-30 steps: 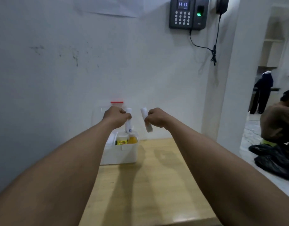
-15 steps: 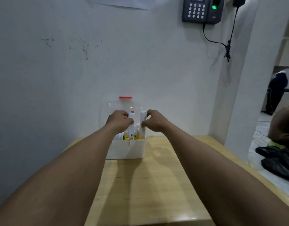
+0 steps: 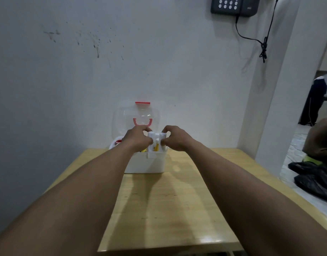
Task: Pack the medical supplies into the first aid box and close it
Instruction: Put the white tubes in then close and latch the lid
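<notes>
While over open first aid box (image 3: 146,164), left hand (image 3: 138,138), right hand (image 3: 174,138) each grip white tube.

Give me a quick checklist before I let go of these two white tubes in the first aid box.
1. Lid open and clear of both hands: ok; it stands upright against the wall.
2. Left hand gripping its white tube: ok.
3. Right hand gripping its white tube: ok.
4. Both tubes over the first aid box, lower ends inside: ok.
5. Tubes seated low enough for the lid to shut: cannot tell; their tops stand above the rim.
6. Free space under the tubes: cannot tell; yellow items show there.
</notes>
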Demonstrator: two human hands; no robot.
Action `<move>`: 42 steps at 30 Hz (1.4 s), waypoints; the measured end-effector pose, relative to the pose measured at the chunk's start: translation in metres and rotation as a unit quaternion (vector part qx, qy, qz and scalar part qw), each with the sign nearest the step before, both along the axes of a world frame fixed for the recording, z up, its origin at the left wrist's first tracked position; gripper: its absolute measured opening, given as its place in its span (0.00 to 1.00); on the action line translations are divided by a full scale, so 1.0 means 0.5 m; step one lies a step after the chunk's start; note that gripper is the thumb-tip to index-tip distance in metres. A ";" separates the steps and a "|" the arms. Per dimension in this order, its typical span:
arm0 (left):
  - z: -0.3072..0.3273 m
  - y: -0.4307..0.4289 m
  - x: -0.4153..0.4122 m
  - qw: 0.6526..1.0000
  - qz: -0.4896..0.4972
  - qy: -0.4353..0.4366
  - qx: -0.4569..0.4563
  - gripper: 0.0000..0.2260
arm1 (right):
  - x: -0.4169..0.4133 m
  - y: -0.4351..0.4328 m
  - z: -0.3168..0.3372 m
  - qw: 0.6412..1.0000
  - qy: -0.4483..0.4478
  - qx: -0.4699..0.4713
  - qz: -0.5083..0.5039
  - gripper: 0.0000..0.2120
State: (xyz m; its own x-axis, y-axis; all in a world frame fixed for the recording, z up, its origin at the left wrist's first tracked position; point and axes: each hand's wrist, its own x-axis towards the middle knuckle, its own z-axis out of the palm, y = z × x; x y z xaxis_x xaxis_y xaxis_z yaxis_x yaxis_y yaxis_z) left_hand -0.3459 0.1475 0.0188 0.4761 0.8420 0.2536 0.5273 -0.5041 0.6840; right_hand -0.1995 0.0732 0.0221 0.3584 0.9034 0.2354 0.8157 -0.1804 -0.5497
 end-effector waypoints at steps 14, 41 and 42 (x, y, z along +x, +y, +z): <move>0.005 -0.005 -0.010 0.992 0.008 0.125 0.032 0.11 | -0.010 -0.009 0.009 0.997 -0.075 -0.036 -0.002 0.15; 0.010 0.002 0.020 0.977 -0.003 0.206 0.047 0.11 | 0.009 -0.009 0.000 0.995 -0.090 -0.045 -0.002 0.10; 0.011 0.002 0.018 0.978 -0.002 0.203 0.049 0.11 | 0.010 -0.009 0.001 0.995 -0.090 -0.043 -0.006 0.11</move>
